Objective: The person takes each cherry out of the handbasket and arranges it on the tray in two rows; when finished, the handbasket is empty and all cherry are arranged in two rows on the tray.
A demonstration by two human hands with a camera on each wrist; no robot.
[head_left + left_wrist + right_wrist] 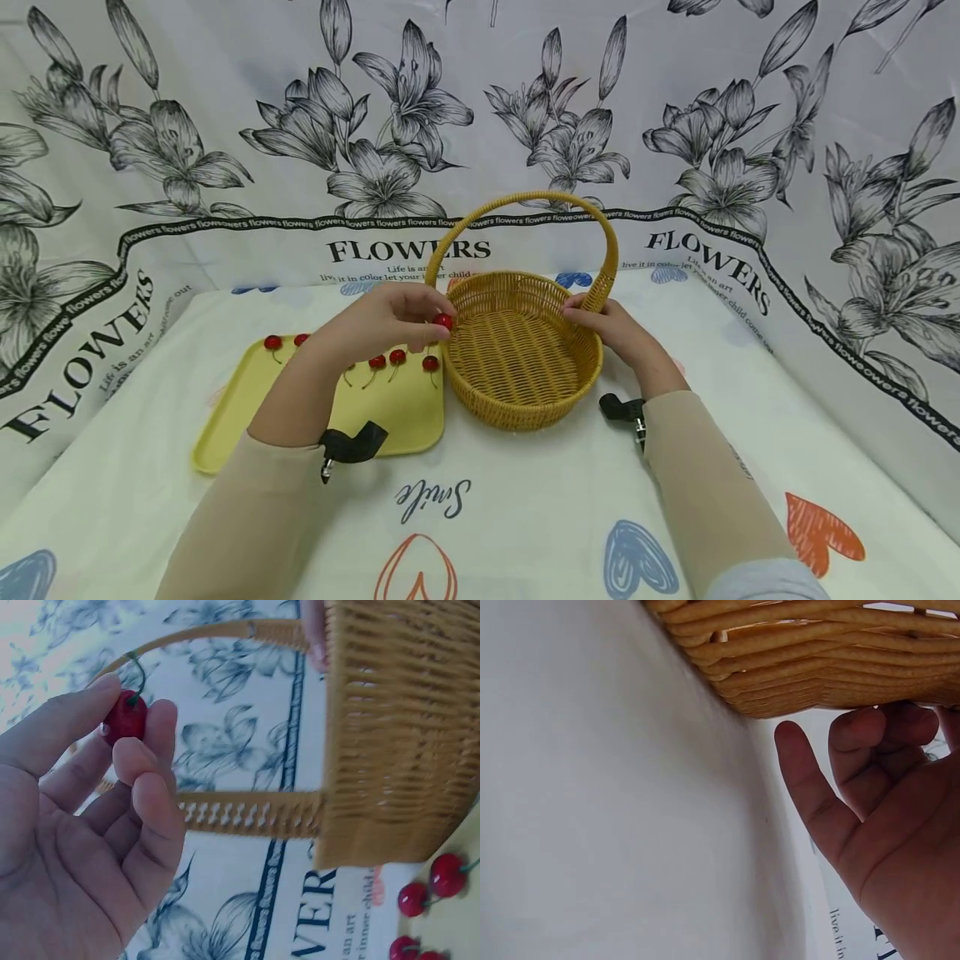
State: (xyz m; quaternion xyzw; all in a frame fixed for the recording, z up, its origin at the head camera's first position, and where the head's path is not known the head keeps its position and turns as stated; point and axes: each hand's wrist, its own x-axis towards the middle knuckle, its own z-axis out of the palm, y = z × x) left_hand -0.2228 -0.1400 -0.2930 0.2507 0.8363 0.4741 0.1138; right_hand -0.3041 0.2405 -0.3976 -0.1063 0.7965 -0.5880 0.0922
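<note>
My left hand (387, 320) pinches a red cherry (443, 321) between thumb and fingertips, beside the left rim of the wicker basket (517, 408). In the left wrist view the cherry (124, 718) has a green stem pointing up. My right hand (611, 327) grips the basket's right rim near the foot of its arched handle (525, 197). From the right wrist view, some of that hand's fingers (859, 731) curl against the basket's wall, while the little finger stands off it. The inside of the basket shows only bare woven bottom.
A yellow tray (390, 421) lies left of the basket, partly behind my left forearm, with several cherries (397, 357) along its far side. A white cloth printed with hearts covers the table (525, 517). Flower-printed fabric (517, 50) rises behind and at both sides.
</note>
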